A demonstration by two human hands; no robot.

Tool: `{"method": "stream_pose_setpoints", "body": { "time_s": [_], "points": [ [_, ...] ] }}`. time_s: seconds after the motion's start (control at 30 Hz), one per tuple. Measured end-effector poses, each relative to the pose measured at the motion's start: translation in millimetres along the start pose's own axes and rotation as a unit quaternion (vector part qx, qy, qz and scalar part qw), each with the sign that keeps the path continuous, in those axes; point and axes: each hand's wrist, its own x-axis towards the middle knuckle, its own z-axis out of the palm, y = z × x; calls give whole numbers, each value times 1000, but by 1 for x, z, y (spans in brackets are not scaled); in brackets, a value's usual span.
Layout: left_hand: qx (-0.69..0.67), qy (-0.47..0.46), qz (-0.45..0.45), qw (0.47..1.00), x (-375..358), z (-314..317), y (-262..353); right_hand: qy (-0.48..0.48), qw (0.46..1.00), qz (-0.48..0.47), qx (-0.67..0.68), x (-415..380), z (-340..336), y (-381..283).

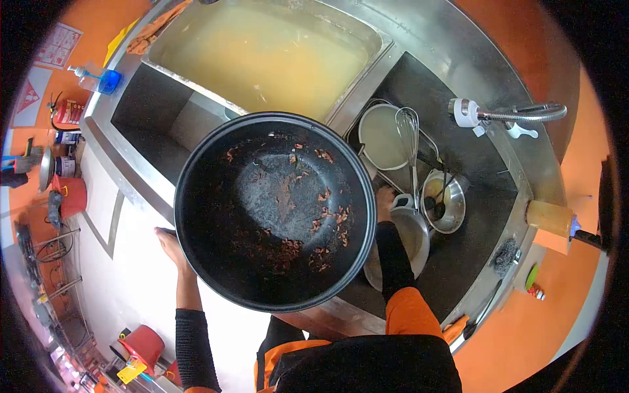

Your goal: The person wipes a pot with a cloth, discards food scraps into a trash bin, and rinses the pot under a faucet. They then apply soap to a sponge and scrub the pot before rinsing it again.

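Observation:
A large, deep black pot (pixel 288 190) is tilted toward me over the sink's front edge, with reddish-brown scraps stuck to its bottom and walls. On its left side, my left hand (pixel 171 247) is closed around the short black handle, thumb uppermost. My right hand (pixel 385 204) is at the opposite side of the pot, closed at its rim; the pot hides part of those fingers. Just beyond that hand, in the right basin, lie a pot with a pale handle (pixel 416 239), a whisk (pixel 407 131) and a small steel pan (pixel 452 206) with a dark utensil in it.
A large metal tray (pixel 373 42) of cloudy yellowish water spans the back. In the right basin, a container (pixel 383 137) holds cloudy liquid. A flexible tap (pixel 524 114) reaches over from the right. A soap bottle (pixel 108 80) and a steel scourer (pixel 504 255) sit on the edges.

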Motion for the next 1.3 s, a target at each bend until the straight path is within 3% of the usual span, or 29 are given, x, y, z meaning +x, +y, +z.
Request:
{"method": "stream_pose_setpoints", "body": {
  "time_s": [0.07,0.1,0.13,0.17,0.27,0.3,0.5,0.57,0.6,0.67,0.7,0.77,0.9,0.97,1.0,1.03,1.07,1.1,1.27,1.3],
  "points": [
    [7,6,0,1000,-2,2,3,300,944,-141,2,11,79,6],
    [15,12,-3,1000,-3,3,4,300,943,-141,3,31,115,5],
    [15,13,-2,1000,-2,3,4,150,971,-113,148,51,148,4],
    [9,23,0,1000,0,4,3,-8,955,-81,286,60,162,2],
    [8,27,2,1000,1,2,1,210,966,-147,36,1,69,4],
    [12,21,3,1000,1,1,0,210,966,-147,36,-3,56,7],
    [3,14,-11,1000,3,-1,-1,145,984,-100,10,-10,1,8],
    [-14,14,-11,1000,-1,1,0,-7,996,-85,-37,-11,-41,5],
    [-31,13,-11,999,-1,2,1,-7,996,-84,-37,-6,-39,4],
    [-15,10,-1,1000,-2,2,2,-96,976,28,193,-5,-43,3],
    [1,8,9,1000,-2,1,2,-96,976,29,192,-6,-42,3],
    [1,8,6,1000,-2,2,2,34,989,-30,141,-13,-43,4],
    [2,14,4,1000,-6,7,7,35,975,-12,219,-25,-70,6],
    [0,6,3,1000,6,-5,-5,-44,978,-22,202,-30,-93,8],
    [-3,-2,1,1000,10,-9,-10,-45,978,-21,202,-21,-73,8],
    [-2,-2,0,1000,8,-8,-8,-41,962,6,272,-1,-29,8],
    [6,3,3,1000,5,-5,-4,-37,939,34,339,-1,-27,9],
    [14,7,7,1000,2,-3,0,-38,940,35,338,-1,-25,10],
    [-18,5,-16,1000,-3,3,6,-140,988,-50,45,-27,-79,2],
    [-4,9,-18,1000,-2,3,6,-140,988,-50,46,-32,-68,3]
  ]
}}
